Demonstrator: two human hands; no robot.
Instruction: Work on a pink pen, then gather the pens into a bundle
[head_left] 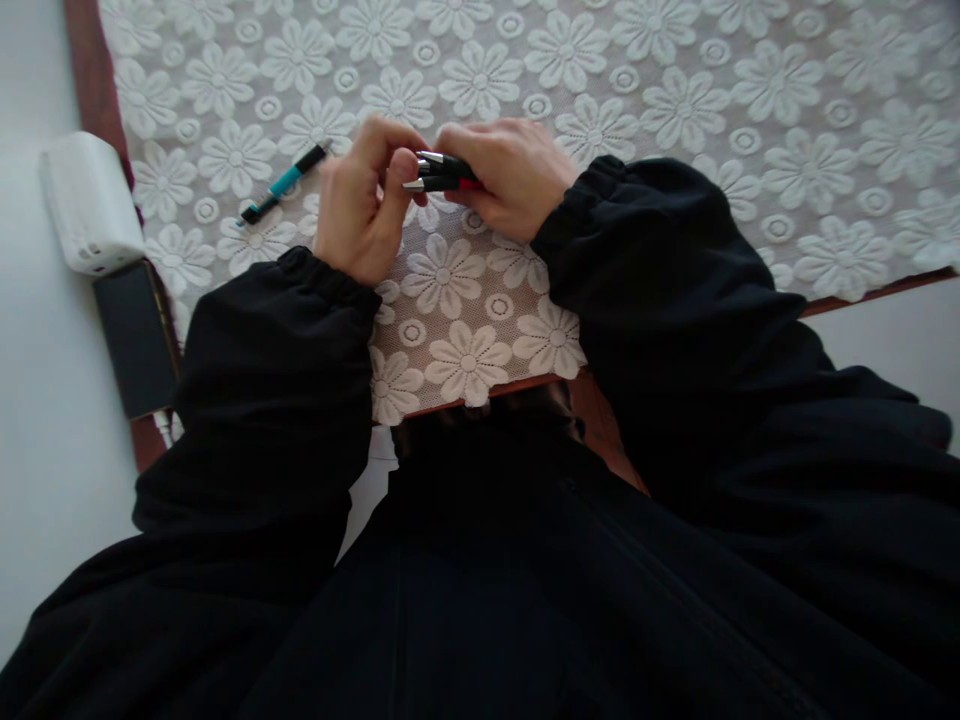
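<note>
As curled hands [442, 190] meet — pens [442, 172] (bundled) pinched.

I see both arms clad in long sleeves of black, matt fabric, loose and bulky, with soft folds along the forearms. The left sleeve [277, 350] ends in a gathered, elasticated cuff, puckered at the wrist. The right sleeve [675, 290] shows the same gathered cuff and balloons out wide above it. The left hand [364, 205] and right hand [510, 175] are bare: I note no gloves, rings or watch. The torso [495, 560] wears the same black garment, with faint vertical creases down the front and no visible markings
</note>
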